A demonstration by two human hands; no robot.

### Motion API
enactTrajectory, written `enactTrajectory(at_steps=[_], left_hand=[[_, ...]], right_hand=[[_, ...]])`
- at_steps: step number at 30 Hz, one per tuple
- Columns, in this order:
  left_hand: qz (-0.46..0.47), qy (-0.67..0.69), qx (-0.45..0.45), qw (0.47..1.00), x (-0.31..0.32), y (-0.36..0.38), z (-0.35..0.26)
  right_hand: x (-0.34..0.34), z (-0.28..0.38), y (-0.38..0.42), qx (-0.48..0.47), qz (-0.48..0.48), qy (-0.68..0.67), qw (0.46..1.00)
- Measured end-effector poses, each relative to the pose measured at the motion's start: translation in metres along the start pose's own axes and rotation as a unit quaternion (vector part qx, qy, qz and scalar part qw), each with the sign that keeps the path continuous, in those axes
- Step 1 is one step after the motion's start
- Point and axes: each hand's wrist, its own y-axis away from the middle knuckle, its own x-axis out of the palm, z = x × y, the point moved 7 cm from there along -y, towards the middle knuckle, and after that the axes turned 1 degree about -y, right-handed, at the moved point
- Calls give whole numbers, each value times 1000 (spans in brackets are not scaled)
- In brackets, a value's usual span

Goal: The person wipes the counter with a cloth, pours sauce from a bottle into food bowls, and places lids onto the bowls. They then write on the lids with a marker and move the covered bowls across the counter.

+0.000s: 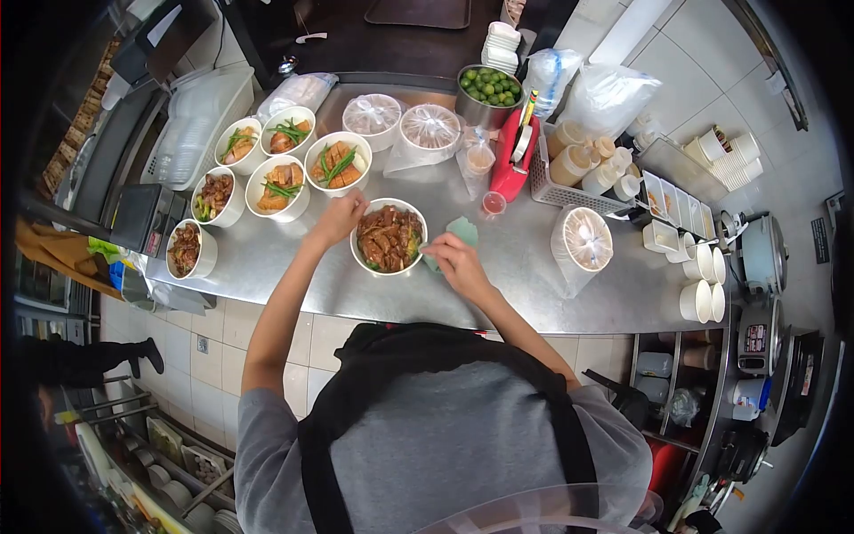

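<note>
A white paper bowl (390,270) filled with brown sliced meat (389,237) and some greens sits on the steel counter in front of me. My left hand (343,218) is closed at the bowl's upper left rim, fingertips bunched together. At the right rim my right hand (455,262) makes a pinch, its thumb and finger close to the bowl's edge. Whatever either hand grips is too small or hidden to tell. A green cloth (462,231) lies beside and partly under my right hand.
Several filled bowls (277,189) stand left on the steel counter (507,298). Bagged bowls (430,129) are at the back, another bagged bowl (587,240) to the right. A red tape dispenser (510,165), sauce cup (494,204), limes (487,86) and bottle basket (583,198) stand behind.
</note>
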Motion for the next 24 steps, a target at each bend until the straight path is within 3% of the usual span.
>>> enactTrajectory(at_steps=[3, 6, 10, 15, 18, 24], left_hand=[[132, 200, -207, 948, 3, 27, 13], [134, 240, -193, 942, 2, 31, 9], [63, 307, -178, 933, 18, 24, 23], [-60, 263, -193, 943, 22, 34, 22], [-112, 360, -219, 900, 40, 41, 24], [-85, 531, -231, 811, 81, 43, -7]], right_hand=[[-1, -18, -13, 19, -9, 5, 1000], [1, -34, -61, -21, -8, 11, 1000], [1, -33, -80, -45, 9, 25, 999], [-8, -26, -24, 46, -59, 38, 996], [0, -29, 5, 108, -117, -35, 987], [3, -33, 9, 140, -157, -63, 976]])
